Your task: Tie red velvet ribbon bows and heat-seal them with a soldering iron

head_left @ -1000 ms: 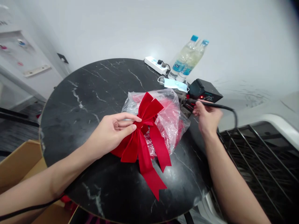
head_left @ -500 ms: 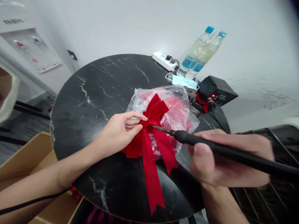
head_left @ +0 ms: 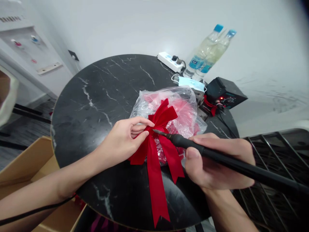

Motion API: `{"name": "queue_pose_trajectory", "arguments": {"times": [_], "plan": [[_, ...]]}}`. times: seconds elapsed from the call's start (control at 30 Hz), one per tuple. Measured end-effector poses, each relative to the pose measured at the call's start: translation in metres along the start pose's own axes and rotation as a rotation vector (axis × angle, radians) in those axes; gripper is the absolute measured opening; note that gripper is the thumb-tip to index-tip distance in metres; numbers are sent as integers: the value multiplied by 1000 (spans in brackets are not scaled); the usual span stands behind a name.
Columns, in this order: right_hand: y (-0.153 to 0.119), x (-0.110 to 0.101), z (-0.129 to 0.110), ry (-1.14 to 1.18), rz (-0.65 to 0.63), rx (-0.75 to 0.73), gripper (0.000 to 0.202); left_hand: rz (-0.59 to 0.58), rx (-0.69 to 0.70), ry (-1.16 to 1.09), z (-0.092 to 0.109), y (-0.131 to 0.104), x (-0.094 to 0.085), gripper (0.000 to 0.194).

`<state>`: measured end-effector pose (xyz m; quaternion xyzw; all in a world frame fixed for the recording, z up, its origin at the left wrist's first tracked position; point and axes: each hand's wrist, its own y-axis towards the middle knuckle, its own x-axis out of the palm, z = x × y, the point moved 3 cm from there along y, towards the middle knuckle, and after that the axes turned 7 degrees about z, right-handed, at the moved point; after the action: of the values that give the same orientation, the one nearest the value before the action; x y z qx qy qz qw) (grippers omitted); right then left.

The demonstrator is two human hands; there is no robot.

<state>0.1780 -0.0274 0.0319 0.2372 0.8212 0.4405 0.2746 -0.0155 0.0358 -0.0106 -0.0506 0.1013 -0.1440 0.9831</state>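
A red velvet ribbon bow [head_left: 156, 167] hangs over the round black table, its two notched tails pointing toward me. My left hand [head_left: 127, 135] is closed, pinching the bow near its knot between thumb and fingers. In my right hand [head_left: 222, 161] is a black-handled soldering iron [head_left: 185, 141], gripped like a pen. The iron's thin metal tip meets the middle of the bow, close to my left fingertips. Behind the bow lies a clear plastic bag [head_left: 145, 100] with red pieces inside; the bow and my left hand hide part of it.
The marbled table [head_left: 96, 74] carries a white power strip [head_left: 170, 61], two bottles [head_left: 202, 54], a blue face mask [head_left: 191, 83] and a black soldering station [head_left: 227, 93] with a lit red light. An open cardboard box [head_left: 45, 161] stands lower left, a dark rack [head_left: 272, 154] at right.
My right hand and the soldering iron have moved left, bringing the tip deeper toward the bow's centre. The bow's upper loop has tilted slightly right. My left hand keeps its pinch.
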Motion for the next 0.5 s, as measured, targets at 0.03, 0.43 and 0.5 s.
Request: {"name": "queue_pose_trajectory", "arguments": {"times": [0.03, 0.43, 0.5], "plan": [[0, 0, -1, -12, -10, 17, 20, -1, -4, -3, 0, 0, 0, 21], [-2, 5, -6, -61, -79, 49, 18, 4, 15, 10, 3, -2, 0, 23], [-2, 6, -6, -52, -81, 43, 19, 5, 25, 21, 3, -2, 0, 23]]}}
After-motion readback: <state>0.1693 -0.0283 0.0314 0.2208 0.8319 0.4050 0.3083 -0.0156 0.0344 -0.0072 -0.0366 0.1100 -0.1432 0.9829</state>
